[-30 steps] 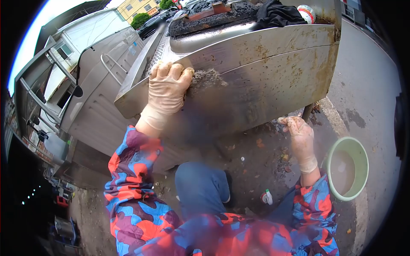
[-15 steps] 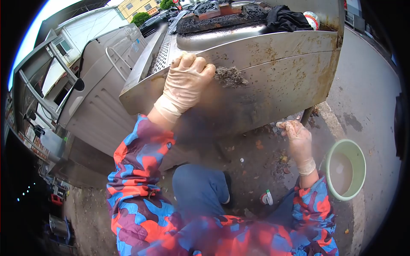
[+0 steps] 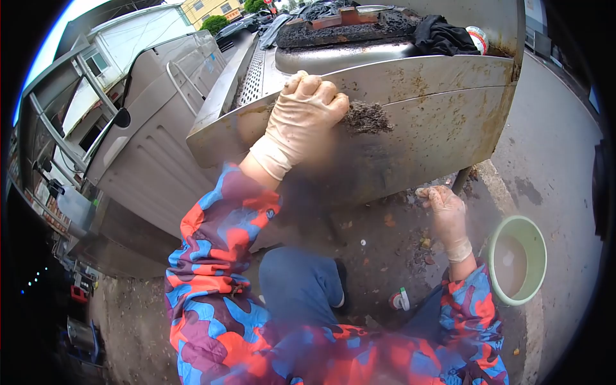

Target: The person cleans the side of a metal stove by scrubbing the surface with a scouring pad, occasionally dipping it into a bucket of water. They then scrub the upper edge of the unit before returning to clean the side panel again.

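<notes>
My left hand [image 3: 303,125], in a pale glove, is closed in a fist against the stained metal side panel [image 3: 443,96]. A grey-brown, matted scrubbing pad [image 3: 368,119] sticks out from the fist on its right and lies against the panel. My right hand [image 3: 447,217], also gloved, hangs below the panel's lower edge with its fingers pinched together. What it holds, if anything, is too small to name. To its right, a light green bucket [image 3: 542,260] holds cloudy water.
Above the panel sit a blackened, crusted tray [image 3: 346,35], a black cloth [image 3: 443,36] and a white and red can [image 3: 478,40]. A small red and white container [image 3: 399,300] stands by my legs. Left is a large grey bin [image 3: 154,135].
My left hand and the scrubbing pad have moved to the right along the panel. The view has shifted slightly; my right hand keeps its pinch in nearly the same place.
</notes>
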The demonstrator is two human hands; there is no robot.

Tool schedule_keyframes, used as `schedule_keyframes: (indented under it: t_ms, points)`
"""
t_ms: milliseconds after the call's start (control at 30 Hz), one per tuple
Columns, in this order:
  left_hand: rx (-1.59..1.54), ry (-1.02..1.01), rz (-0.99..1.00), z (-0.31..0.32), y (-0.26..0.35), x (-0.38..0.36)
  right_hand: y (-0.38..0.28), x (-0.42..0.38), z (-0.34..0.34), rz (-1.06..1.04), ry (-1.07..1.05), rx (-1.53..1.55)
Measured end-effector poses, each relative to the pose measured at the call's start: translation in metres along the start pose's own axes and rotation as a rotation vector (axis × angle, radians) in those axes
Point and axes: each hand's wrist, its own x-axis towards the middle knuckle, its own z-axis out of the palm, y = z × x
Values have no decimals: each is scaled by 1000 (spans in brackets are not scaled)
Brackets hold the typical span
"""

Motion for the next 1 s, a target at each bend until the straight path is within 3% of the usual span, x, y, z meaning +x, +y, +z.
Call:
schedule_keyframes:
  t_ms: [200, 500, 767, 900, 1000]
  points:
    - [98, 21, -33, -25, -34, -59, 8, -3, 0, 4, -37, 100]
    - [8, 16, 40, 10, 5, 21, 1, 1, 9, 89, -49, 26]
    - [165, 34, -6, -25, -38, -63, 6, -6, 2, 9, -67, 41]
    - [90, -54, -32, -18, -27, -29, 2, -4, 0, 43, -82, 12]
    - [60, 1, 27, 1, -5, 12, 4, -2, 7, 12, -86, 19]
